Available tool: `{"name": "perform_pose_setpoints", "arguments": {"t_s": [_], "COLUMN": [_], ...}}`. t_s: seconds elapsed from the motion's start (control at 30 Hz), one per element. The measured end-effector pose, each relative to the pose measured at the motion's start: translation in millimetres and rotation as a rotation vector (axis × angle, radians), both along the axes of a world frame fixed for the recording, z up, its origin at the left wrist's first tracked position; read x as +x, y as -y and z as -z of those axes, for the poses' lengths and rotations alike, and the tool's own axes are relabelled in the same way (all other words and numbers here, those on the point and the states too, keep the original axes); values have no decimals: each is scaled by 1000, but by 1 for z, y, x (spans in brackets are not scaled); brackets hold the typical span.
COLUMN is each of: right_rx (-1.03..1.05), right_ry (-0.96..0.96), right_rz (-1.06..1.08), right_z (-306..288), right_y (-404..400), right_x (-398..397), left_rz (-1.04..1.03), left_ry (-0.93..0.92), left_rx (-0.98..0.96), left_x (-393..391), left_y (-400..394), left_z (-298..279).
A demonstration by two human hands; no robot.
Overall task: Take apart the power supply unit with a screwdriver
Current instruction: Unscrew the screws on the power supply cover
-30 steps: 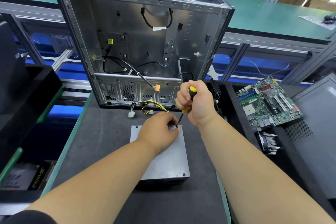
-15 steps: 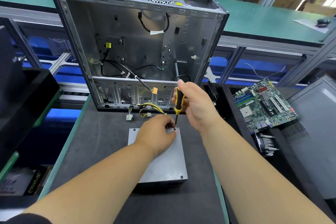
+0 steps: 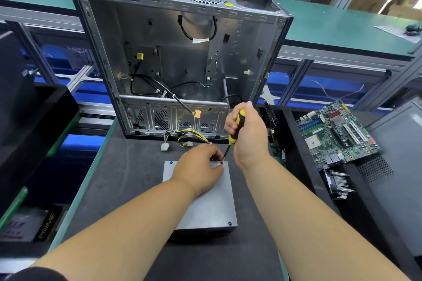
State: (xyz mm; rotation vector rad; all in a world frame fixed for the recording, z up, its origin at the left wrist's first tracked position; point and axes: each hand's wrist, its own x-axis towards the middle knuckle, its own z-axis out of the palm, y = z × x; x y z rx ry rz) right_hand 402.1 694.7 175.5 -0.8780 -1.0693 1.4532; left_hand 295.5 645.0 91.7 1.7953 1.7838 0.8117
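A grey metal power supply unit (image 3: 210,210) lies flat on the dark mat, its yellow and black cables (image 3: 189,136) trailing toward the case. My right hand (image 3: 249,134) grips a screwdriver (image 3: 235,131) with a yellow and black handle, held nearly upright. Its tip sits on a screw at the unit's far right corner. My left hand (image 3: 198,170) rests on the unit's top, with its fingertips at the screwdriver's tip. A dark screw (image 3: 229,223) shows at the near right corner and another at the far left corner (image 3: 171,162).
An open, gutted computer case (image 3: 173,52) stands upright just behind the unit. A green motherboard (image 3: 335,131) and a heatsink (image 3: 338,183) lie in the black tray at right. A black bin (image 3: 32,121) stands at left. A green bench runs across the back.
My right hand has shifted its grip on the screwdriver, whose handle now shows between the fingers and stands more upright. The left hand stays at the tip.
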Motion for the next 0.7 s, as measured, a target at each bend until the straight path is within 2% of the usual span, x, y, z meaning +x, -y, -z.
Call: {"name": "perform_pose_setpoints", "arguments": {"t_s": [0.07,0.2,0.3,0.4,0.53,0.7], "right_rx": [-32,24,68,66,-10,-89], "right_ry": [-84,59,102,122,248,167], "right_rz": [-98,-310,-365,-301,-98,-6], "right_z": [-4,-8,-7,-5,-5,1], "right_y": [-5,-3,-1,0,-5,-5], "right_x": [4,2,0,1,11,11], "left_rz": [-4,-5,-12,-10,-14,-5], "left_ry": [2,-13,-22,-17,6,12], "left_rx": [-2,5,7,3,-16,-9], "left_x": [0,0,0,0,0,0], "left_y": [0,0,0,1,1,1], "left_z": [1,1,0,-1,-1,0]}}
